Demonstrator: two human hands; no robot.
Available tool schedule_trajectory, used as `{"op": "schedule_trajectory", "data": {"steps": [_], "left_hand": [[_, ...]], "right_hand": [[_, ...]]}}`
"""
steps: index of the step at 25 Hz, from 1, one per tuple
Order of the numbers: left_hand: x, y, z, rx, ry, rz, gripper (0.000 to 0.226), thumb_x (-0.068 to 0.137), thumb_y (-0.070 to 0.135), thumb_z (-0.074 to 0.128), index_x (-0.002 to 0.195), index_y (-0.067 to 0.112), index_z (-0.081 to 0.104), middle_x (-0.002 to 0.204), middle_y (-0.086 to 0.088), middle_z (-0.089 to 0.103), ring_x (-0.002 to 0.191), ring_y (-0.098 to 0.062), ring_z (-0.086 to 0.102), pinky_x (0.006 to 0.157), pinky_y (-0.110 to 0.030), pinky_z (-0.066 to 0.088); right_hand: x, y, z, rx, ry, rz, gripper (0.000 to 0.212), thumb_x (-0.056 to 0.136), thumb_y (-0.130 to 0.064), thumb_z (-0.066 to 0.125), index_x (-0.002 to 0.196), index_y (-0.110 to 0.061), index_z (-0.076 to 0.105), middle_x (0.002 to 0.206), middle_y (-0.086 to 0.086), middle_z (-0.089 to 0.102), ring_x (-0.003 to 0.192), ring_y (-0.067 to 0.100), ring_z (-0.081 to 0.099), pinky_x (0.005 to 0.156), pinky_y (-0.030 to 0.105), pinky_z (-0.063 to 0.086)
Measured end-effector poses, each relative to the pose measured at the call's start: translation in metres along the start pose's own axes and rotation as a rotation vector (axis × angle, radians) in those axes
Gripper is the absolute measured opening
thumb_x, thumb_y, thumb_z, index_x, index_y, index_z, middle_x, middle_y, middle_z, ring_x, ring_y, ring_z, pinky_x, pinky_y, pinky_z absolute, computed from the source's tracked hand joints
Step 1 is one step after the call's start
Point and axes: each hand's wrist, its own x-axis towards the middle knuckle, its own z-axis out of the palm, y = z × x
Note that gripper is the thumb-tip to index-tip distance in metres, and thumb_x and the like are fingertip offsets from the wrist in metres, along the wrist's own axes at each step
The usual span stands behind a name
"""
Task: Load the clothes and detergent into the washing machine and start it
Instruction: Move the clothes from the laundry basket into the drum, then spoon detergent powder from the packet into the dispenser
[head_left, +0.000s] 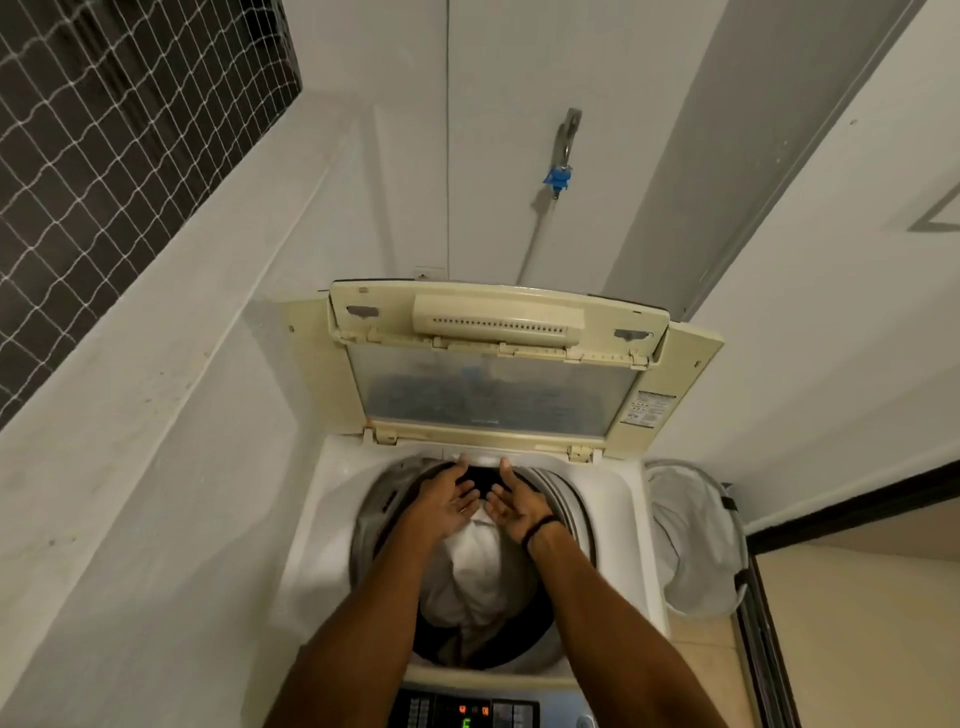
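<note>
White cloth, one bundle: the clothes lie in the drum of the top-loading washing machine, filling most of the round opening, long axis running from the near rim toward the hinge side. Nearest item: control panel, display lit orange and green, at the front edge between the forearms. Next: left hand and right hand, both open, fingers spread, palms turned toward each other, gripping nothing, held over the far half of the drum; a dark band circles the right wrist. The bundle sits directly below and nearward of both hands, about equally within reach of either. The dark gap at the drum's far side, between the fingertips, looks unfilled. Beyond: lid, raised upright against the wall, window cloudy. Right of the machine: laundry basket, pale liner; contents, if any, cannot be told. Detergent: not in view. Judgement: clothes loaded or nearly so; detergent, lid and start remain.
</note>
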Motion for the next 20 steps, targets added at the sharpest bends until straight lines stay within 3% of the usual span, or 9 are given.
{"op": "schedule_trajectory", "data": {"steps": [4, 7, 10, 16, 20], "left_hand": [[0.036, 0.008, 0.012, -0.142, 0.061, 0.036, 0.054, 0.086, 0.032, 0.075, 0.127, 0.002, 0.058, 0.122, -0.015, 0.062, 0.106, -0.026, 0.061, 0.086, -0.037, 0.052], [0.049, 0.005, 0.014, -0.221, 0.072, 0.069, 0.045, 0.088, 0.025, 0.073, 0.123, 0.0, 0.061, 0.113, -0.016, 0.069, 0.099, -0.024, 0.067, 0.077, -0.034, 0.056], [0.061, 0.0, 0.012, -0.286, 0.066, 0.102, 0.046, 0.089, 0.02, 0.071, 0.128, -0.001, 0.058, 0.121, -0.017, 0.067, 0.1, -0.024, 0.068, 0.076, -0.034, 0.057], [0.072, -0.005, 0.008, -0.263, 0.037, 0.141, 0.053, 0.088, 0.026, 0.072, 0.131, 0.001, 0.055, 0.128, -0.02, 0.064, 0.119, -0.032, 0.062, 0.079, -0.036, 0.058], [0.07, -0.008, 0.009, -0.23, 0.055, 0.173, 0.058, 0.082, 0.031, 0.077, 0.129, 0.004, 0.058, 0.126, -0.019, 0.066, 0.114, -0.028, 0.065, 0.085, -0.036, 0.058]], "right_hand": [[0.025, -0.006, 0.012, 0.192, 0.028, -0.015, 0.068, 0.078, -0.041, 0.075, 0.131, -0.005, 0.053, 0.133, 0.012, 0.054, 0.125, 0.026, 0.052, 0.095, 0.038, 0.05], [0.038, -0.001, 0.013, 0.298, 0.034, -0.061, 0.068, 0.081, -0.033, 0.075, 0.135, 0.0, 0.049, 0.121, 0.016, 0.063, 0.103, 0.022, 0.064, 0.088, 0.034, 0.055], [0.043, 0.004, 0.015, 0.368, 0.026, -0.106, 0.075, 0.081, -0.028, 0.076, 0.14, 0.002, 0.04, 0.117, 0.02, 0.065, 0.089, 0.022, 0.067, 0.072, 0.031, 0.059], [0.037, 0.003, 0.026, 0.34, 0.141, -0.16, 0.065, 0.086, -0.028, 0.071, 0.137, -0.001, 0.041, 0.107, 0.015, 0.064, 0.088, 0.022, 0.064, 0.071, 0.033, 0.058], [0.024, 0.001, 0.03, 0.264, 0.141, -0.19, 0.034, 0.088, -0.029, 0.069, 0.109, -0.008, 0.051, 0.095, 0.01, 0.065, 0.078, 0.021, 0.065, 0.064, 0.031, 0.055]]}}
